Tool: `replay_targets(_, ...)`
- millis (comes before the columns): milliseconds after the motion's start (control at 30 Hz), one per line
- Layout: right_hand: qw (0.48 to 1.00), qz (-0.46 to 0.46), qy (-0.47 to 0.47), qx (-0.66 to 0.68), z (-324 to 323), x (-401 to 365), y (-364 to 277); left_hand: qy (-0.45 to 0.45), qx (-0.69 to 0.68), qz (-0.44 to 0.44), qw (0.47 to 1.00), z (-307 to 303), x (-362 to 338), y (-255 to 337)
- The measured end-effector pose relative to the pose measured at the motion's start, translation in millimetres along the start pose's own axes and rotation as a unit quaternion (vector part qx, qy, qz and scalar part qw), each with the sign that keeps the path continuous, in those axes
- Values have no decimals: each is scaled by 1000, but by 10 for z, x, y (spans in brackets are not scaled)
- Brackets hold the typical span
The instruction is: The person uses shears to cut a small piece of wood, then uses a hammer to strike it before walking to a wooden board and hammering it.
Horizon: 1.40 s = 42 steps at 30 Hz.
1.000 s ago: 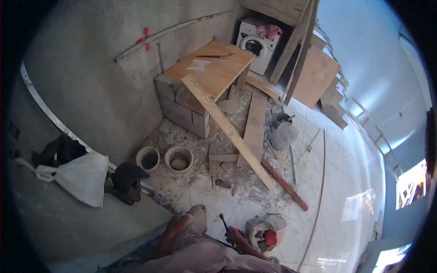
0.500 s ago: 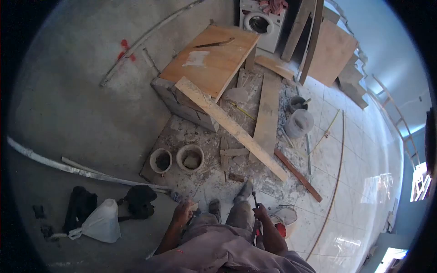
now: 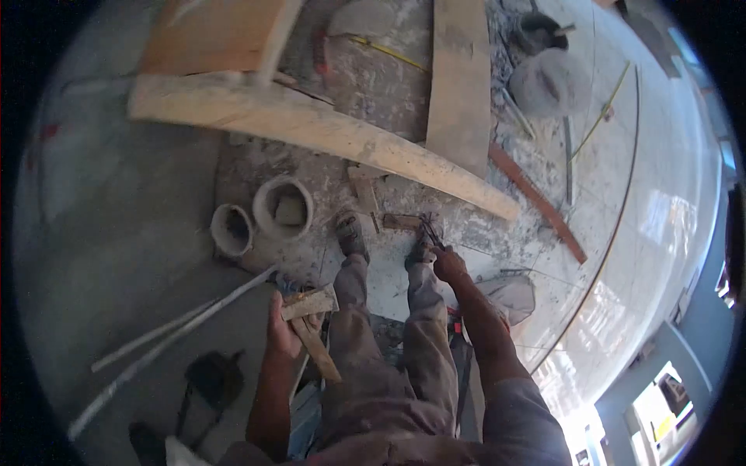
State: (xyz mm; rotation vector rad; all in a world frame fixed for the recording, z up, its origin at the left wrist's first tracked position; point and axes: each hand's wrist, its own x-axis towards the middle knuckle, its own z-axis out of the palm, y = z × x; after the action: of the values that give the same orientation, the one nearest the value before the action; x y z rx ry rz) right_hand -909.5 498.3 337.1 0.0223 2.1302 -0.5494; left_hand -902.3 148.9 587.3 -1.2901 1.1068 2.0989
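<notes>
My left hand point(image 3: 284, 330), at the lower left, is closed on a piece of wood made up of a short pale block point(image 3: 309, 302) and a narrower strip point(image 3: 316, 351) that slants down toward my thigh. My right hand point(image 3: 449, 265) is out in front of my right leg, its fingers wrapped round a slim dark tool point(image 3: 429, 228). The tool's far end overlaps my right shoe in this view; its exact kind is too blurred to make out. Just beyond that shoe a small wood offcut point(image 3: 401, 221) lies on the floor.
A long pale plank point(image 3: 311, 128) slants across from the wooden tabletop point(image 3: 206, 39). Two buckets point(image 3: 283, 211) point(image 3: 232, 231) stand left of my feet. A wide board point(image 3: 458, 85), a reddish-brown wood strip point(image 3: 536, 200) and a white bucket point(image 3: 550, 84) are ahead on the dusty floor.
The view has tipped down toward my feet. My left hand has come up with the wood, now plainly visible. My right hand has reached forward with the dark tool, its tip lower.
</notes>
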Motion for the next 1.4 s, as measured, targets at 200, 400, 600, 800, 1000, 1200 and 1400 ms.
replay_targets(200,999,-8,29,-23,738,1645,468,137,-91,-97,982,-66,1303,-868)
replay_targets(400,987,-102,107,-69,646,2056,350,150,-195,-119,962,-219,1769,-1260)
replay_targets(600,940,-228,-246,57,773,1351,-2,136,-245,-73,957,92,1730,-996)
replay_targets(800,615,-48,-505,604,-447,-534,-1240,18,-302,-41,952,555,1151,-369)
replay_targets(1000,698,-37,-444,561,-1487,-1387,-1956,-68,-144,-24,987,730,601,253)
replay_targets(1200,896,-146,-60,414,-2128,-1450,-2303,99,206,437,870,856,1025,1800)
replay_targets(1400,918,-244,196,245,-2699,-731,-3135,127,655,509,545,1307,2304,3764)
